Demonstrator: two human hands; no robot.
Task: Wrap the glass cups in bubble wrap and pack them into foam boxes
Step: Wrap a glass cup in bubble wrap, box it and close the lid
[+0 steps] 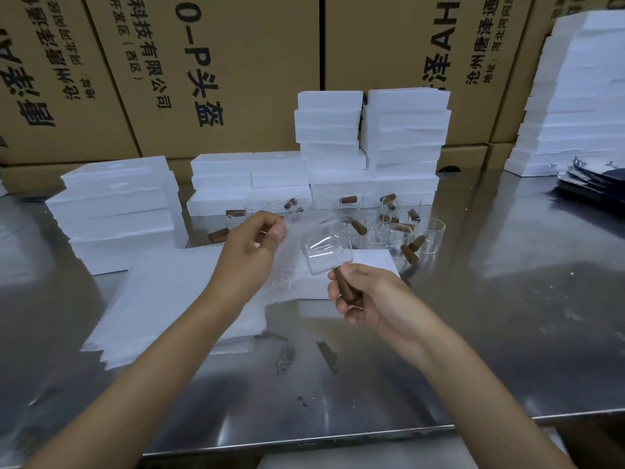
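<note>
You were starting the wrap: your right hand (pixel 363 292) gripped the cup (pixel 326 250) by its handle above the table (pixel 473 316), your left hand (pixel 252 247) pinching bubble wrap (pixel 287 262) beside it. Next, roll it snugly.

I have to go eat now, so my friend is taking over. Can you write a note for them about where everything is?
Right hand grips the wooden handle of one glass cup, held above the table.
Left hand pinches a bubble wrap sheet beside that cup; wrapping is not yet done.
More unwrapped cups stand behind, in front of the foam boxes.
Spare wrap pile lies on the metal table.
Left: wrap this cup, box it, then the others.
</note>
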